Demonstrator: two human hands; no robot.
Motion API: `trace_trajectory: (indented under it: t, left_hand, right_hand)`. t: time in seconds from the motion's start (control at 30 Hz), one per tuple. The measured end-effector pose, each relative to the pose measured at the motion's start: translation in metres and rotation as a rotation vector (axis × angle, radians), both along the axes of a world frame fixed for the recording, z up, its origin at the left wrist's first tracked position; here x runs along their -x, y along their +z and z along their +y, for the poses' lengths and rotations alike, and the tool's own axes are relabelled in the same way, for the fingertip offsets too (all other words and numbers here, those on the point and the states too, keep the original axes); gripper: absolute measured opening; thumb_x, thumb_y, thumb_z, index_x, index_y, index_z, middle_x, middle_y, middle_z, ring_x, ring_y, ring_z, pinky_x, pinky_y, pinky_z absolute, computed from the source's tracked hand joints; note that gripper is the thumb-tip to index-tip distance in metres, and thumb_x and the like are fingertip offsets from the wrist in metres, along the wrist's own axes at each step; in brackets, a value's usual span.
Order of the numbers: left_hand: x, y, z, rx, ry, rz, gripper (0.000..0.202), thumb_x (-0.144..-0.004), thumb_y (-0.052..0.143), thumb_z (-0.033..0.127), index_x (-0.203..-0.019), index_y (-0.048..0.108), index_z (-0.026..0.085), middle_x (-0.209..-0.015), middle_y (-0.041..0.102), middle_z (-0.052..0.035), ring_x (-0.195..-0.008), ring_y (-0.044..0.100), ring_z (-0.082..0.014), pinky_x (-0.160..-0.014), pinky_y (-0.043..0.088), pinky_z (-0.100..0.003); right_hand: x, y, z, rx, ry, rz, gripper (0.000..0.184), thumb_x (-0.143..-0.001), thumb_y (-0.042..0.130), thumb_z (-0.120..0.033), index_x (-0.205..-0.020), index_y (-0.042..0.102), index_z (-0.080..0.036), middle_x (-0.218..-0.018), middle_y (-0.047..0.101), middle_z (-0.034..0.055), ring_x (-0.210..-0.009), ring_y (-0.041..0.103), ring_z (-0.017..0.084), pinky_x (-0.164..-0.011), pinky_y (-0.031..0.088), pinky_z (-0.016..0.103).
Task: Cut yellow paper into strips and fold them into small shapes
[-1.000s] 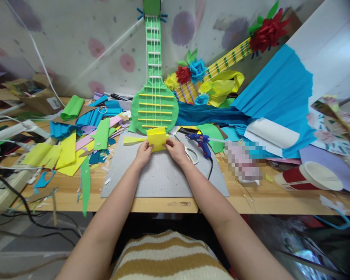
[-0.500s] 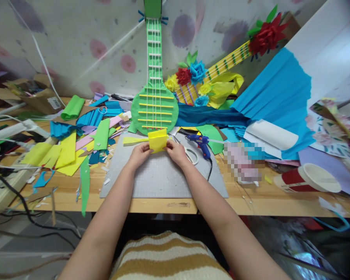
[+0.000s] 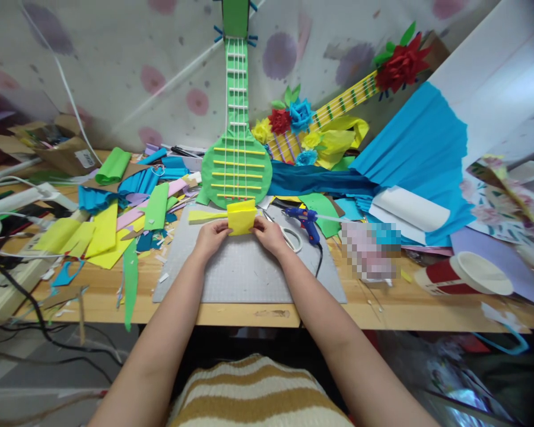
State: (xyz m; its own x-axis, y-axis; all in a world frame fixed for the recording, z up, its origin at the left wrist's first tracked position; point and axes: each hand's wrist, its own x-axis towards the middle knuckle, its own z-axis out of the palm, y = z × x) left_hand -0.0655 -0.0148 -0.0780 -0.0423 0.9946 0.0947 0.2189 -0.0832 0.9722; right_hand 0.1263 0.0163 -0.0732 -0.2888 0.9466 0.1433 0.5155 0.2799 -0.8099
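Note:
Between both hands I hold a folded piece of yellow crepe paper (image 3: pixel 241 219) above the grey cutting mat (image 3: pixel 244 279). My left hand (image 3: pixel 211 238) pinches its left edge, and my right hand (image 3: pixel 269 234) pinches the right edge. A yellow paper strip (image 3: pixel 204 217) lies on the mat just beyond my left hand. Scissors with white handles (image 3: pixel 292 239) rest beside my right hand, their blades partly hidden. Directly behind the paper, a green paper-covered lute (image 3: pixel 237 172) with white strings leans upright against the wall.
A blue glue gun (image 3: pixel 306 222) lies at the mat's right, its cord trailing forward. Paper scraps (image 3: pixel 102 234) cover the left side. Farther right are blue crepe paper (image 3: pixel 413 142) and a paper cup (image 3: pixel 465 274) on its side. A yellow instrument with paper flowers (image 3: pixel 345 104) leans behind.
The camera view has shifted slightly. Both hands keep hold of the yellow crepe paper in nearly the same place, with no other visible movement.

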Motion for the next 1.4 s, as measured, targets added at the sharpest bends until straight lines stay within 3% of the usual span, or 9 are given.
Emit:
trace_trajectory:
  t: [0.17,0.37,0.57,0.8,0.97,1.13,1.3,1.4]
  left_hand:
    - [0.000,0.001,-0.002,-0.032,0.021,0.118,0.028,-0.066,0.059,0.019,-0.092,0.070,0.017,-0.094,0.072,-0.0051,-0.086,0.067,-0.0207,-0.085,0.050,-0.035]
    - [0.000,0.001,-0.002,0.024,0.029,0.077,0.025,-0.066,0.060,0.020,-0.089,0.070,0.016,-0.094,0.072,-0.0058,-0.087,0.067,-0.0212,-0.083,0.051,-0.034]
    - [0.001,0.001,-0.003,-0.040,-0.024,0.121,0.030,-0.064,0.062,0.025,-0.092,0.069,0.016,-0.091,0.072,-0.0059,-0.083,0.067,-0.0203,-0.080,0.051,-0.033]
    - [0.001,0.003,-0.004,0.019,0.017,0.068,0.026,-0.062,0.065,0.027,-0.086,0.069,0.017,-0.087,0.073,-0.0049,-0.080,0.067,-0.0202,-0.078,0.051,-0.033]
    - [-0.003,0.018,-0.003,-0.011,-0.004,-0.111,0.044,-0.051,0.077,0.036,-0.087,0.066,0.013,-0.094,0.071,-0.0090,-0.086,0.065,-0.0215,-0.083,0.049,-0.034]
    - [-0.013,0.031,0.004,0.125,-0.016,-0.365,0.054,-0.047,0.079,0.041,-0.091,0.065,0.012,-0.086,0.072,-0.0076,-0.078,0.066,-0.0220,-0.075,0.051,-0.035]
    - [-0.017,0.033,0.005,0.219,-0.017,-0.377,0.057,-0.048,0.078,0.046,-0.092,0.066,0.011,-0.079,0.072,-0.0062,-0.070,0.067,-0.0229,-0.067,0.053,-0.035]
    - [-0.017,0.035,0.004,0.234,-0.015,-0.362,0.057,-0.047,0.079,0.046,-0.090,0.067,0.011,-0.079,0.072,-0.0067,-0.069,0.067,-0.0231,-0.064,0.052,-0.034]
  right_hand:
    - [0.000,0.001,-0.001,0.020,-0.005,0.022,0.018,-0.072,0.056,-0.012,-0.084,0.061,-0.024,-0.088,0.070,-0.0020,-0.086,0.065,0.015,-0.083,0.048,0.031]
    - [0.000,0.002,-0.003,0.021,-0.002,0.005,0.017,-0.073,0.055,-0.012,-0.083,0.061,-0.024,-0.087,0.070,-0.0019,-0.086,0.065,0.015,-0.083,0.049,0.031]
    - [-0.002,0.001,-0.004,0.000,0.017,0.019,0.017,-0.073,0.055,-0.013,-0.085,0.061,-0.024,-0.089,0.070,-0.0022,-0.087,0.065,0.015,-0.083,0.049,0.030]
    - [-0.001,0.000,-0.003,0.025,0.004,0.037,0.015,-0.072,0.056,-0.014,-0.082,0.061,-0.023,-0.086,0.070,-0.0023,-0.084,0.065,0.014,-0.083,0.049,0.030]
    - [0.000,0.006,0.000,0.160,0.050,0.206,0.014,-0.067,0.058,-0.015,-0.080,0.060,-0.020,-0.084,0.069,-0.0009,-0.080,0.065,0.014,-0.078,0.049,0.028]
    - [0.003,0.016,-0.003,0.356,0.112,0.285,0.011,-0.060,0.063,-0.015,-0.070,0.057,-0.016,-0.064,0.065,-0.0023,-0.061,0.061,0.011,-0.062,0.047,0.023]
    - [0.001,0.022,-0.006,0.502,0.177,0.346,0.014,-0.057,0.066,-0.015,-0.061,0.053,-0.015,-0.051,0.059,-0.0036,-0.048,0.053,0.007,-0.052,0.043,0.019]
    - [-0.003,0.027,-0.008,0.589,0.210,0.413,0.020,-0.056,0.072,-0.021,-0.069,0.057,-0.015,-0.060,0.064,-0.0009,-0.056,0.059,0.009,-0.059,0.048,0.021]
